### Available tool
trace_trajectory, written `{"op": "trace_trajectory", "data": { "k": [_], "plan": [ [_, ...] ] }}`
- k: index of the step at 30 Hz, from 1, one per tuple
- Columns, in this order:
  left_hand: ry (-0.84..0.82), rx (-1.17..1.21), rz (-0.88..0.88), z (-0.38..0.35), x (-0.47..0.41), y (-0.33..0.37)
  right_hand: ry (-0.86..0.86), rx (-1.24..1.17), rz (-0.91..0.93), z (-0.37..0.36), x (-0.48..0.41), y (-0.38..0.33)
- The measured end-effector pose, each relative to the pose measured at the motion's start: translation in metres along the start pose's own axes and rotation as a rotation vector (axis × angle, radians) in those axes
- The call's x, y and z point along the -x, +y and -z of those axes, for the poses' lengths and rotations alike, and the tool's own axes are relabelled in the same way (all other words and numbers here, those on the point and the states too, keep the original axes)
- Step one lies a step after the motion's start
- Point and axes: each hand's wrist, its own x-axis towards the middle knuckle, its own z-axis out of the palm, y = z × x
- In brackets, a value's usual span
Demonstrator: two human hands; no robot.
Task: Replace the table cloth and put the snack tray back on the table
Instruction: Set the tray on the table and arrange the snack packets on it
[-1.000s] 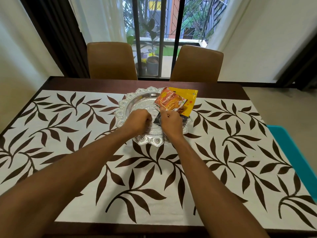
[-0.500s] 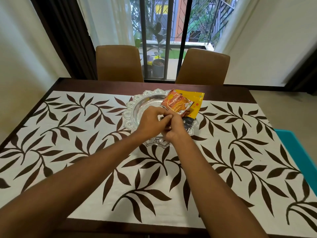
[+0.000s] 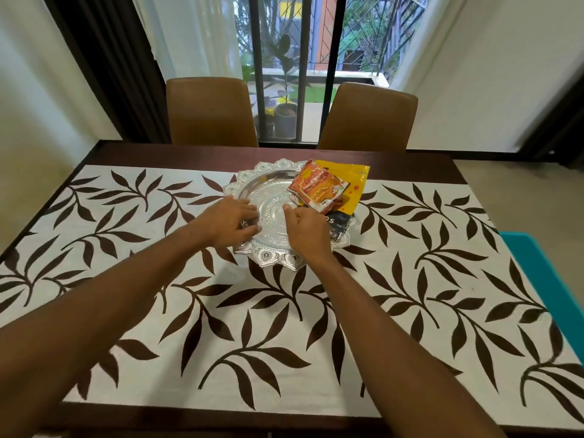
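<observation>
Two bare forearms, no sleeves/rings/watch; left hand [image 3: 228,223], right hand [image 3: 308,229].

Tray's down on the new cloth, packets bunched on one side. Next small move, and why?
Probably slide the orange packet toward the tray's bare centre. All three packets are stacked on its far right, with the yellow one overhanging the rim, while the left half sits bare. The right hand is beside the pile and looks free; the left hand rests on the left rim and could steady the tray.
</observation>
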Motion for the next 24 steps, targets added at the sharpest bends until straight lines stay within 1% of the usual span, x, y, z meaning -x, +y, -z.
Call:
{"op": "trace_trajectory", "data": {
  "k": [4, 9, 11, 17, 19, 24],
  "plan": [
    [0.01, -0.06, -0.077, -0.004, 0.004, 0.005, 0.036, 0.044, 0.066, -0.012, 0.004, 0.002],
    [0.037, 0.021, -0.092, -0.012, 0.01, 0.019, 0.042, 0.092, 0.108, -0.018, 0.003, 0.006],
    [0.059, 0.002, -0.095, -0.011, 0.011, 0.021, 0.043, 0.092, 0.11, -0.02, 0.002, 0.006],
    [0.022, -0.047, -0.111, -0.003, 0.009, 0.02, 0.03, 0.129, 0.101, -0.022, 0.002, 0.007],
    [0.035, -0.072, -0.125, -0.003, 0.01, 0.017, 0.026, 0.147, 0.101, -0.021, 0.002, 0.006],
    [0.084, -0.008, -0.2, -0.007, 0.025, 0.025, 0.019, 0.159, 0.097, -0.019, 0.002, 0.004]
  ]
}}
